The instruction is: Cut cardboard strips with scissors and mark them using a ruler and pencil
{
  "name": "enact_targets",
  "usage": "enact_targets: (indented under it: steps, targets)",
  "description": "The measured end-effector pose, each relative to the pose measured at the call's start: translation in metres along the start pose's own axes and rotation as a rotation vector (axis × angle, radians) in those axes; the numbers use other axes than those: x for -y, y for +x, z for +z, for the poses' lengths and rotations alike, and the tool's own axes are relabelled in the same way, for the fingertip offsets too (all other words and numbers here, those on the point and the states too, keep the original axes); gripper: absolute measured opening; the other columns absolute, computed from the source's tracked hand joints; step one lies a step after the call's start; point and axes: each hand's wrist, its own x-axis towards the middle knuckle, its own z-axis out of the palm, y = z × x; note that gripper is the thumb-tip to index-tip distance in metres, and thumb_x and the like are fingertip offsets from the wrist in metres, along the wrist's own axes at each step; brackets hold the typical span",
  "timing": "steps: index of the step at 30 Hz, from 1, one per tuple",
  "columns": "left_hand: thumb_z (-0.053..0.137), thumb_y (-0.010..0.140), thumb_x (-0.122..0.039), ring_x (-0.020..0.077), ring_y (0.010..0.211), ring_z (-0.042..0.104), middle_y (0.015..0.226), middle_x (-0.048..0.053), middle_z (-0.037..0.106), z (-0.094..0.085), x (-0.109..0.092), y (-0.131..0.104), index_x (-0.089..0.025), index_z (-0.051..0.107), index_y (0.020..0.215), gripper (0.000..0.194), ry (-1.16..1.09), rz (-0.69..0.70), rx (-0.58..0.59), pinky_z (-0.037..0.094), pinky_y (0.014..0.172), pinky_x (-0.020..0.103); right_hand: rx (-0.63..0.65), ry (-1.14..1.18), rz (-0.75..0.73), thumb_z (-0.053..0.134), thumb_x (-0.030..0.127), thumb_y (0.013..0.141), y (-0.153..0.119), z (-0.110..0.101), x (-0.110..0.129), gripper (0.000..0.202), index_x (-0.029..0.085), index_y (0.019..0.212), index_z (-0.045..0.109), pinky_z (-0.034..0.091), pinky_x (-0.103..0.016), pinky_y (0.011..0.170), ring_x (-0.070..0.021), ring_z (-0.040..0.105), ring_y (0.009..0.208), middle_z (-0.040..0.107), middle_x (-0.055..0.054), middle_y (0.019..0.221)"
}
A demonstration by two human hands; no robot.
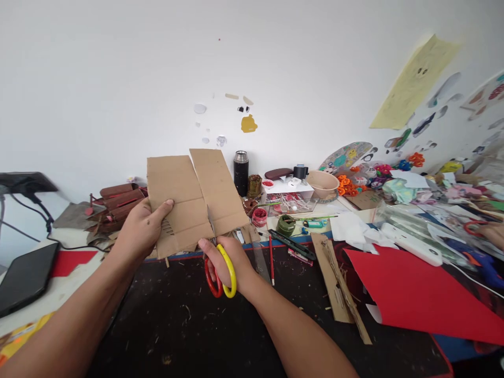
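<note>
My left hand (144, 226) pinches the left side of a flat piece of brown cardboard (179, 184), thumb on its front face. A long slit runs down from the cardboard's top edge, parting a right-hand strip (218, 189) from the rest. Below the slit, my right hand (228, 262) grips a pair of scissors (229, 273) with one red and one yellow handle loop. The blades sit at the cardboard's lower part, in line with the slit, and are mostly hidden. Both hands are raised over the dark tabletop (177, 325).
Right of my hands lie a red pencil (271, 260), a black cutter knife (291, 244), cardboard strips (334, 283) and a red sheet (417, 294). A black thermos (241, 173) stands by the wall. A tablet (27, 278) lies at left; another person's hand (494, 232) shows far right.
</note>
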Motion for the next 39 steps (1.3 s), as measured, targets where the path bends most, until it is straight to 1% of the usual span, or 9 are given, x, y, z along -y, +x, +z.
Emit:
enact_targets:
  steps: [3, 6, 9, 14, 19, 25, 30, 35, 39]
  targets:
    - [0.073, 0.09, -0.053, 0.0326, 0.104, 0.081, 0.12, 0.014, 0.083, -0.001, 0.001, 0.001, -0.019, 0.073, 0.122, 0.047, -0.048, -0.017, 0.033, 0.067, 0.084, 0.041, 0.006, -0.026, 0.021, 0.054, 0.069, 0.103, 0.001, 0.001, 0.0, 0.058, 0.023, 0.068, 0.048, 0.042, -0.023, 0.05, -0.0129, 0.056, 0.043, 0.054, 0.004, 0.048]
    - [0.074, 0.089, -0.051, 0.0322, 0.101, 0.081, 0.114, 0.013, 0.085, -0.001, -0.002, 0.0, -0.018, 0.072, 0.121, 0.046, -0.068, -0.031, 0.026, 0.068, 0.08, 0.04, 0.018, -0.067, 0.032, 0.055, 0.068, 0.103, 0.002, 0.002, -0.001, 0.054, 0.023, 0.073, 0.05, 0.044, -0.023, 0.051, -0.0141, 0.06, 0.047, 0.057, 0.003, 0.053]
    - [0.076, 0.086, -0.05, 0.0316, 0.098, 0.082, 0.112, 0.013, 0.085, 0.0, -0.01, -0.003, -0.017, 0.072, 0.12, 0.047, -0.079, -0.048, 0.009, 0.068, 0.083, 0.042, 0.032, -0.1, 0.011, 0.058, 0.065, 0.103, 0.003, 0.0, -0.003, 0.049, 0.023, 0.078, 0.053, 0.044, -0.023, 0.053, -0.015, 0.063, 0.052, 0.062, 0.002, 0.057]
    - [0.075, 0.087, -0.046, 0.0302, 0.099, 0.082, 0.115, 0.013, 0.085, 0.002, -0.023, -0.006, -0.017, 0.072, 0.115, 0.041, -0.026, -0.031, -0.004, 0.067, 0.087, 0.043, 0.016, -0.224, -0.019, 0.066, 0.062, 0.099, 0.005, -0.004, -0.002, 0.047, 0.022, 0.078, 0.055, 0.042, -0.025, 0.057, -0.017, 0.065, 0.062, 0.066, -0.001, 0.066]
    - [0.078, 0.083, -0.045, 0.0299, 0.097, 0.082, 0.112, 0.013, 0.085, 0.004, -0.023, -0.006, -0.017, 0.072, 0.114, 0.042, -0.073, -0.034, 0.001, 0.068, 0.084, 0.041, -0.039, -0.3, -0.036, 0.068, 0.063, 0.097, 0.003, -0.004, 0.002, 0.048, 0.021, 0.075, 0.058, 0.042, -0.026, 0.061, -0.0182, 0.066, 0.07, 0.067, -0.002, 0.072]
    - [0.085, 0.075, -0.047, 0.0307, 0.092, 0.083, 0.109, 0.013, 0.086, 0.007, -0.023, -0.009, -0.017, 0.072, 0.109, 0.047, -0.209, -0.061, -0.016, 0.069, 0.082, 0.042, 0.074, -0.08, 0.022, 0.064, 0.063, 0.101, 0.002, -0.005, 0.002, 0.046, 0.021, 0.081, 0.059, 0.046, -0.024, 0.055, -0.0164, 0.068, 0.058, 0.068, 0.0, 0.066]
    - [0.084, 0.076, -0.046, 0.0304, 0.089, 0.084, 0.106, 0.013, 0.086, 0.005, -0.027, -0.007, -0.017, 0.074, 0.112, 0.048, -0.18, -0.08, -0.002, 0.07, 0.075, 0.04, 0.193, 0.165, 0.061, 0.063, 0.064, 0.1, 0.001, -0.002, 0.0, 0.043, 0.023, 0.091, 0.056, 0.046, -0.022, 0.045, -0.0152, 0.065, 0.046, 0.066, 0.003, 0.063]
    - [0.081, 0.08, -0.047, 0.0298, 0.093, 0.083, 0.111, 0.013, 0.086, 0.0, -0.026, -0.005, -0.017, 0.074, 0.117, 0.049, -0.14, -0.066, 0.033, 0.069, 0.081, 0.04, 0.18, 0.123, 0.061, 0.065, 0.055, 0.102, 0.0, 0.0, 0.0, 0.036, 0.023, 0.09, 0.057, 0.05, -0.022, 0.048, -0.0152, 0.066, 0.047, 0.068, 0.003, 0.063]
    - [0.082, 0.079, -0.05, 0.0295, 0.091, 0.083, 0.112, 0.013, 0.085, -0.002, -0.025, -0.003, -0.016, 0.073, 0.119, 0.053, -0.144, -0.087, 0.066, 0.069, 0.083, 0.041, 0.187, 0.068, 0.052, 0.064, 0.053, 0.103, -0.001, 0.002, 0.001, 0.036, 0.022, 0.087, 0.058, 0.049, -0.022, 0.051, -0.0148, 0.066, 0.049, 0.069, 0.002, 0.063]
